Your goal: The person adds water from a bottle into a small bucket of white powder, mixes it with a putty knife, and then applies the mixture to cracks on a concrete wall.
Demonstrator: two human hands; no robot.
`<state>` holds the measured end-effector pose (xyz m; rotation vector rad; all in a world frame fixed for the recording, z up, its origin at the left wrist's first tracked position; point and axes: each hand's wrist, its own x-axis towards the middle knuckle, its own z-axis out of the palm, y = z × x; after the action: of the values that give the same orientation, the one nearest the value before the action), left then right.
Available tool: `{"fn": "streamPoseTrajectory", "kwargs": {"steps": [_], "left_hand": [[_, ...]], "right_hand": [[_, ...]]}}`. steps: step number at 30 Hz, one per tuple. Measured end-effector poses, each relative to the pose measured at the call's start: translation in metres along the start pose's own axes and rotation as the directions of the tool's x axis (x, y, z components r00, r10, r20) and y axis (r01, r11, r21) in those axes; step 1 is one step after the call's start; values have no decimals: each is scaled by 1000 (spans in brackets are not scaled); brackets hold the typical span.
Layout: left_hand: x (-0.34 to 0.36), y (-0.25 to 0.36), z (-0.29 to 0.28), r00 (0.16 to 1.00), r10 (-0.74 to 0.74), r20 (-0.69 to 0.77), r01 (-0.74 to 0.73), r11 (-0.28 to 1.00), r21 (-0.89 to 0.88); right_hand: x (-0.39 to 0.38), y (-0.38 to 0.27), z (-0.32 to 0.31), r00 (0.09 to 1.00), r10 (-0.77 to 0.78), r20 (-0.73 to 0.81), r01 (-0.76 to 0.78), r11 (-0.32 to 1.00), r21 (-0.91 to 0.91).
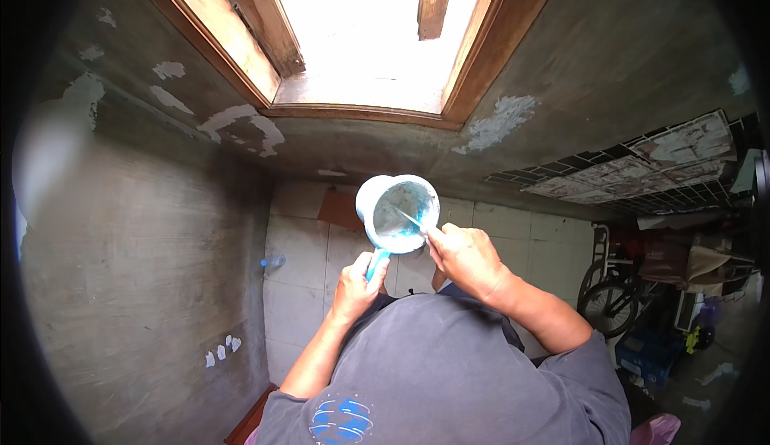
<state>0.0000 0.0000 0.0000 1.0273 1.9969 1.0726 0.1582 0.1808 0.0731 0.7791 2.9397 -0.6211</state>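
Observation:
My left hand (359, 288) grips the light-blue handle (377, 262) of a white, blue-smeared plastic dipper (368, 198), held out in front of my body. A greyish coating or substance lines its inside. My right hand (469, 260), at the dipper's lower right, is closed on a thin, pale tool (411, 218) whose tip reaches into the dipper. Exactly what kind of tool it is I cannot tell.
A wooden-framed window (449, 112) is above, in a patched grey wall (505, 148). A plastic bottle (273, 262) lies by the left wall on the tiled floor (297, 316). A bicycle (609, 304), boxes and assorted items crowd the right side.

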Motion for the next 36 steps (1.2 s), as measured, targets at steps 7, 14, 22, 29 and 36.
{"fn": "streamPoseTrajectory", "kwargs": {"steps": [7,14,22,29,36], "left_hand": [[1,-8,4,999,27,-34,-27,1000,7],[4,-11,2,998,27,-58,-27,1000,4],[8,-5,-1,998,55,-42,-56,998,-10],[7,-14,-4,999,43,-12,-44,997,-58],[6,-14,-15,999,44,-1,-44,998,-40]], "right_hand": [[1,15,-4,984,105,-146,-90,990,111],[3,7,-6,959,242,-145,-189,933,307],[3,2,3,922,380,-78,-301,826,477],[7,-4,20,964,183,-192,-120,946,303],[18,-11,30,955,298,-9,-261,850,458]]}}
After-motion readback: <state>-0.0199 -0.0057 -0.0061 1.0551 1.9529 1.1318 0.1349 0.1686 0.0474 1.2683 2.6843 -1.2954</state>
